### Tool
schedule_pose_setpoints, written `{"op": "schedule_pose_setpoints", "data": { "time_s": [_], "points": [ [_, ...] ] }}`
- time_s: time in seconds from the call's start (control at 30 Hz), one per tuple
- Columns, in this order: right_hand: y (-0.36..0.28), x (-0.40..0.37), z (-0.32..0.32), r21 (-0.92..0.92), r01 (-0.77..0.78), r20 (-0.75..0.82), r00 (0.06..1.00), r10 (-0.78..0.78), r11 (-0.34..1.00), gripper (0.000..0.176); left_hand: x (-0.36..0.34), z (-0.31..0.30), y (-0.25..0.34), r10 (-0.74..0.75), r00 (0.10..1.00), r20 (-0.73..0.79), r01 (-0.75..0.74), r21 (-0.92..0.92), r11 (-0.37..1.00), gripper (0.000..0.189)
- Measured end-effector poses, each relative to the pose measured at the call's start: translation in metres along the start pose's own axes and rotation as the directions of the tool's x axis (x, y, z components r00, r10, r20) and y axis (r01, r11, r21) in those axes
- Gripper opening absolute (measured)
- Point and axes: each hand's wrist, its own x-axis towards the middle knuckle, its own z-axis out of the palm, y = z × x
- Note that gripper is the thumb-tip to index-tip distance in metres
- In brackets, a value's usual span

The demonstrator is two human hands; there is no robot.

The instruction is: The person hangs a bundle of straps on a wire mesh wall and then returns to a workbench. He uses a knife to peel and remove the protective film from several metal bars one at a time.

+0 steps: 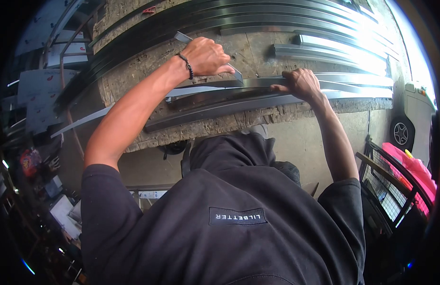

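The long metal profile (258, 102) lies flat along the near edge of the desk (258, 52). Its long axis runs left to right in front of you, and its right end points towards the bright side of the yard. It is a thin, folded strip of grey sheet steel, smooth and dully shiny, with a raised lip along its length. A paler strip of the same kind lies against it and sticks out past the desk on your left.

Your right hand (301, 84) is clamped on that profile, with the fingers curled over the upper lip and the knuckles up. Your left hand (206, 57) is closed into a fist around a short metal bar (235, 73). The bar is flat and narrow and lies diagonally across the desk, its near tip touching the profile between your two hands. A dark bead bracelet (186, 65) sits on that wrist.

The desk top is rough, flaky chipboard, pale brown and scuffed. Further back on it lies a stack of profiles (324, 52), long channels parallel to yours that catch hard glare. Below the desk edge is bare concrete floor (300, 140). To your right stand a wire cart (386, 185) with a pink bundle (415, 168) in it and part of a white vehicle (412, 107).
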Motion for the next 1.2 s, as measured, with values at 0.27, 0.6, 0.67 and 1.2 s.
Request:
{"op": "schedule_pose_setpoints", "data": {
  "time_s": [0.27, 0.6, 0.67, 1.2],
  "points": [
    [-0.003, 0.000, -0.003, 0.011, -0.056, 0.081, 0.995, 0.055, 0.998, 0.080, 0.007, 0.004, 0.000, 0.064, 0.992, 0.110, -0.065, 0.002, 0.998, 0.055],
    [0.002, -0.002, 0.005, 0.001, -0.007, -0.032, 0.999, 0.007, 1.000, 0.080, 0.013, 0.010, -0.007, 0.089, 0.995, 0.045, -0.088, -0.022, 0.996, 0.057],
    [0.003, -0.002, 0.005, -0.002, -0.006, -0.027, 1.000, 0.006, 1.000, 0.080, 0.016, 0.008, -0.008, 0.088, 0.991, 0.099, -0.089, 0.003, 0.996, 0.050],
    [0.002, -0.002, 0.005, -0.006, -0.014, -0.034, 0.999, 0.014, 1.000, 0.080, 0.021, 0.006, -0.013, 0.135, 0.987, 0.087, -0.134, -0.016, 0.991, 0.051]
  ]
}}
